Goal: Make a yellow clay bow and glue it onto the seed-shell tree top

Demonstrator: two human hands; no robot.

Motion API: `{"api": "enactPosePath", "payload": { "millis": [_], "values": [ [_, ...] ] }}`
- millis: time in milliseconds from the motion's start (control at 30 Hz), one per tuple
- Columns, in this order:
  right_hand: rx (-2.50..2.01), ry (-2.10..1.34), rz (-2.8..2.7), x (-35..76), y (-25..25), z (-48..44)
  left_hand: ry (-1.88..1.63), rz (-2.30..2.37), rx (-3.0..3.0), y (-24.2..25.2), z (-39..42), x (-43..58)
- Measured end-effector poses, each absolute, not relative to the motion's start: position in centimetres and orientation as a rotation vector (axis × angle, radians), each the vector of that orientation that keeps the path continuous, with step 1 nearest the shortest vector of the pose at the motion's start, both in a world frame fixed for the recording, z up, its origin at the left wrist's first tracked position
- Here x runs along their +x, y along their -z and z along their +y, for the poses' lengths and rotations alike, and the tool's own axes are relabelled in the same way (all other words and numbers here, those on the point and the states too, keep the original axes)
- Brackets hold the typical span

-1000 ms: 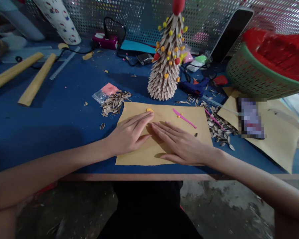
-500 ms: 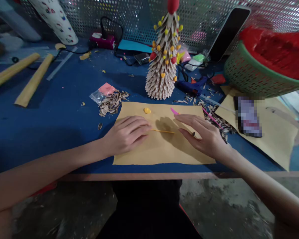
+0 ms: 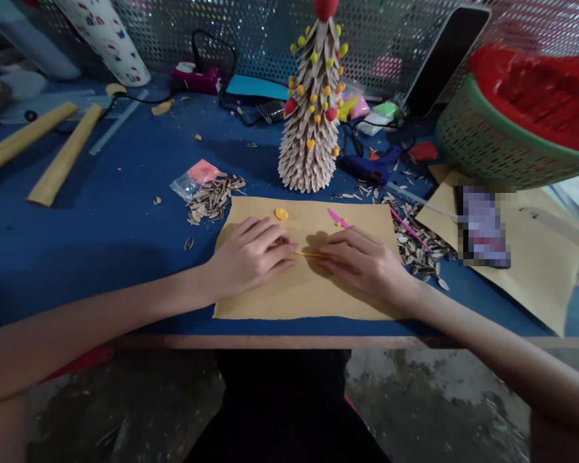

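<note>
A thin yellow-orange strand of clay (image 3: pixel 307 254) stretches between my two hands just above or on the tan paper sheet (image 3: pixel 289 302). My left hand (image 3: pixel 255 254) pinches its left end between thumb and fingers. At the other end, the fingers of my right hand (image 3: pixel 359 260) are closed on the strand. Beyond my left hand lies a flattened yellow lump of clay (image 3: pixel 280 214). A pink plastic clay knife (image 3: pixel 338 217) rests past my right fingers, with small yellow bits beside it; its lower end is hidden by the hand.
Behind the sheet stands a cone tree of seed shells (image 3: pixel 309 151) with coloured balls. Sunflower seed shells (image 3: pixel 215 199) lie left, more at right. A blue glue gun (image 3: pixel 374 166), a green basket (image 3: pixel 506 135), a blurred-out phone-like object (image 3: pixel 485 225) and wooden sticks (image 3: pixel 65 157) surround it.
My right hand has moved left and its fingers have closed on the right end of the strand. My left hand stays at the left end. The view has shifted slightly.
</note>
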State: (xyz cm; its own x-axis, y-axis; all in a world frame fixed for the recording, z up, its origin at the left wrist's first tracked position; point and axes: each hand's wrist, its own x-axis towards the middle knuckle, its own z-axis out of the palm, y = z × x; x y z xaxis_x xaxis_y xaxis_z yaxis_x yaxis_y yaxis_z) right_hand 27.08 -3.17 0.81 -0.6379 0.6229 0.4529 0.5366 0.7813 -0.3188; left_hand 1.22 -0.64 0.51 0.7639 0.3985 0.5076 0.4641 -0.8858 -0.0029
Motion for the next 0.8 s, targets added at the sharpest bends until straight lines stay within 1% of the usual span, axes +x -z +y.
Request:
{"api": "enactPosePath", "payload": {
  "millis": [500, 800],
  "values": [
    [-0.854, -0.160, -2.367, 26.1, -0.1, -3.0, 0.792, -0.593, -2.773, -0.2, 0.1, 2.5],
    [-0.920, -0.193, -2.327, 26.1, 0.2, -3.3, 0.898, -0.622, -2.796, -0.6, -0.1, 2.6]
  ]
}}
